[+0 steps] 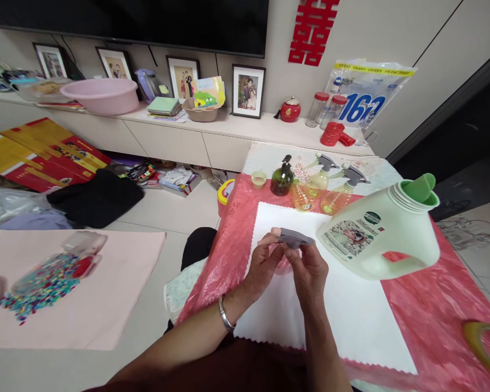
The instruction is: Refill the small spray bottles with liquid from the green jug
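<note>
Above a white sheet with scalloped edges (277, 321), my left hand (261, 269) and my right hand (311, 272) close together on a grey trigger spray head (296, 238) with a pink nozzle. The left fingers grip its nozzle side, and the right fingers grip the other end. Below them shows a pink transparent bottle (281, 265), mostly hidden by the hands; whether the head is seated on it I cannot tell. Right of my right hand stands a large pale green jug (375, 234) with a green cap or scoop in its mouth.
Beyond the sheet stand a dark green pump bottle (282, 179), two yellowish spray bottles (338, 197) and a small cup (258, 179). Yellow tape (471, 337) lies at the right on red plastic (441, 305). At left, colourful small pieces (44, 288) lie on a pink sheet (118, 272).
</note>
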Tool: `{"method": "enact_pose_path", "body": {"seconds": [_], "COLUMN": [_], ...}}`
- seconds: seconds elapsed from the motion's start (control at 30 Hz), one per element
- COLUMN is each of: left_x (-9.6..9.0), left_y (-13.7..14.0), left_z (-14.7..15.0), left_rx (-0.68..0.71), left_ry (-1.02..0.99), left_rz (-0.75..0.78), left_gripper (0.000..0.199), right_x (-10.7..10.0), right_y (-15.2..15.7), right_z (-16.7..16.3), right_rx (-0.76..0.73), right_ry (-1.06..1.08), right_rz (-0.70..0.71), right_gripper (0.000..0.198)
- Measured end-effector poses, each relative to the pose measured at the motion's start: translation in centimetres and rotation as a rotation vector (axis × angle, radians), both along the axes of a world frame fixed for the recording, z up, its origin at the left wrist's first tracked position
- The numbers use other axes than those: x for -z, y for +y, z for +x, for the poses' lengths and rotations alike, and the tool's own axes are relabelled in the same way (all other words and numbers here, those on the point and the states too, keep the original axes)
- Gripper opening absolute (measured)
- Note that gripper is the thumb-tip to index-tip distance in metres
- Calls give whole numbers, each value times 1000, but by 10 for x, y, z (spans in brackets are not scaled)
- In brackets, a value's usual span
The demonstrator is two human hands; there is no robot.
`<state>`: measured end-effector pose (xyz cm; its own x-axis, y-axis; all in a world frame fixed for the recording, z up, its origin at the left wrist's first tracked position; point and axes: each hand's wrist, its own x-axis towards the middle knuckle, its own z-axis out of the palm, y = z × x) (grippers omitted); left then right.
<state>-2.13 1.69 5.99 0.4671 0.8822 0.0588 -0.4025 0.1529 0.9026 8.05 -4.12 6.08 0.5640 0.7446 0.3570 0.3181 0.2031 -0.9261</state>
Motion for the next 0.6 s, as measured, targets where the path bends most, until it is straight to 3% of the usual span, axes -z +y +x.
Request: {"method": "enact_pose_path", "body": {"seconds": [0.37, 0.47, 0.6], "left_x": [-3, -2, 0], "left_y": [-1, -1, -2], "left_z": [0, 1, 2], "left_rx": [-7, 31, -23], "left_ry": [-14, -26, -13], "left_rz": [32, 31, 33], "left_gripper": [38, 38, 34], "right_x": [-4, -6, -2], "right_y": [-6, -6, -4], "right_z": [6, 8, 5], "right_rx": [-99, -102, -84], "right_ry": [-75, -82, -63], "right_rz": [7, 8, 12], "right_gripper": [26, 26, 31]}}
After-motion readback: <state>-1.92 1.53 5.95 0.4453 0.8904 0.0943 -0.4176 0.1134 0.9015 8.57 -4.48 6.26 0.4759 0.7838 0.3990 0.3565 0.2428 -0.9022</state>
